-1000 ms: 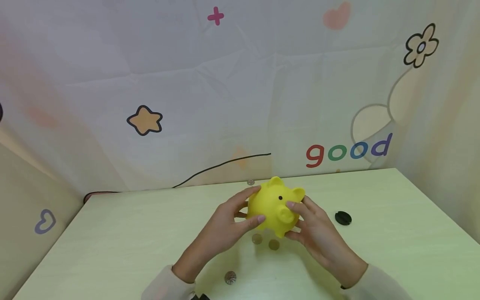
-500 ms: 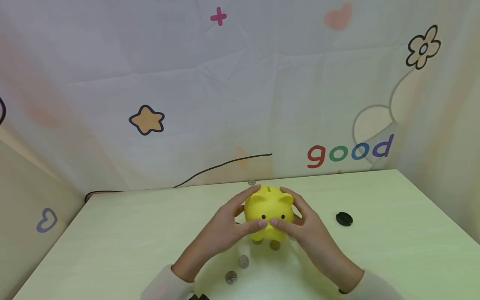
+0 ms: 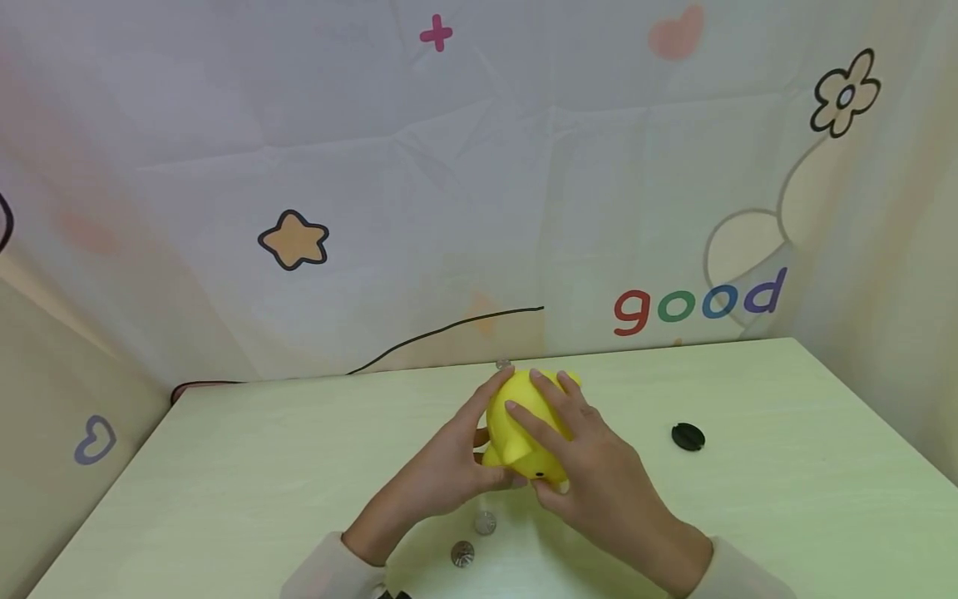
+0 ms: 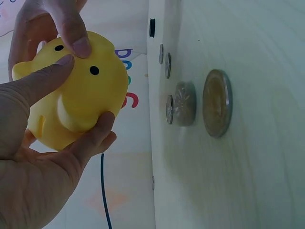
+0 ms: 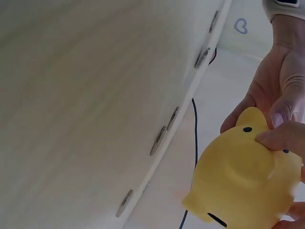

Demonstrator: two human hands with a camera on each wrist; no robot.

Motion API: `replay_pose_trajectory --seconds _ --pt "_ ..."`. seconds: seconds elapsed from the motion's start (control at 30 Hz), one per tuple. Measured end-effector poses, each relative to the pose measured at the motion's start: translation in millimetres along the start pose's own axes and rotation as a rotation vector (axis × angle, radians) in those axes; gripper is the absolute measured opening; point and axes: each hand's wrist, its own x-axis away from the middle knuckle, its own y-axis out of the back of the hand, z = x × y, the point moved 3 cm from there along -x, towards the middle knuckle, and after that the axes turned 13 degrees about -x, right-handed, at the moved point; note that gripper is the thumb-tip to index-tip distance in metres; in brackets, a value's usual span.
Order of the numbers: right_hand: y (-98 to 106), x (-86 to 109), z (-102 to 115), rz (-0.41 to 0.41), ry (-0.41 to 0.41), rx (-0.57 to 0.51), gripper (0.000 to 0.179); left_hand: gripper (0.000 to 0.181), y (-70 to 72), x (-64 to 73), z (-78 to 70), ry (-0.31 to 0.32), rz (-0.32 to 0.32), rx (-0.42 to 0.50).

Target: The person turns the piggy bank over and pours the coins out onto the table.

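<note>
Both hands hold a yellow piggy bank [image 3: 505, 433] above the table, its face turned downward in the head view. My left hand [image 3: 441, 470] grips its left side, the thumb near the face. My right hand [image 3: 606, 482] spreads its fingers over the upper side, with its thumb underneath. In the left wrist view, both thumbs press between the two black eyes. A dark slit shows on the piggy bank [image 5: 238, 186] in the right wrist view. Below lie a silver coin [image 3: 485, 522] and a darker coin [image 3: 462, 553]. One coin [image 4: 185, 103] looks blurred in the left wrist view.
A black notched disc [image 3: 688, 437] lies on the pale table [image 3: 786, 516] to the right. Another coin [image 3: 503, 363] is at the table's back edge, beside the hanging printed cloth [image 3: 449, 208]. More coins show beneath the hands in the wrist views.
The piggy bank has turned from facing right, through upright and facing me, to face-down. My right hand has shifted over its upper side. A silver coin has appeared on the table below.
</note>
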Motion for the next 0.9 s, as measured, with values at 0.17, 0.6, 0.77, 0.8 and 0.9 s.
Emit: replay_pose_trajectory --seconds 0.17,0.6,0.77,0.8,0.9 --pt "1.0 -0.6 1.7 -0.007 0.018 0.025 0.091 0.114 0.9 0.5 -1.5 -0.004 0.004 0.008" --pt "5.6 -8.3 -9.8 -0.009 -0.418 -0.496 0.078 0.093 11.2 4.9 -1.2 0.077 -0.04 0.01" --pt "2.9 -11.1 -13.2 0.01 -0.547 -0.641 0.08 0.088 15.2 6.9 -1.1 0.095 -0.082 -0.047" --pt "2.1 -11.7 -14.0 0.015 -0.571 -0.668 0.08 0.087 16.1 7.4 -1.2 0.099 -0.089 -0.054" --pt "-0.9 -13.9 -16.1 0.045 -0.635 -0.73 0.081 0.084 19.4 9.1 -0.9 0.107 -0.109 -0.057"
